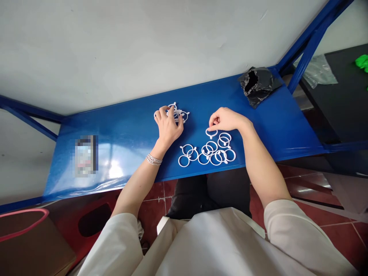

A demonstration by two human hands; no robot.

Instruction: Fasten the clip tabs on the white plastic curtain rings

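Observation:
Curved over a small pile of white rings (184, 116) near the back middle of the blue table, my left hand (169, 124) has its fingers spread and touching the pile. The fingers partly cover these rings. Farther right, my right hand (225, 119) pinches a single white ring (212, 133) by its upper edge between thumb and forefinger. Below it, several more white rings (227, 140), each with a small tab, lie flat and partly overlap toward the table's front edge.
A crumpled black plastic bag (255, 85) sits at the back right corner of the blue table (138, 134). At the left lies a blurred-out rectangular object (85, 156). Blue metal braces (307, 57) flank the table, and a grey wall rises behind it.

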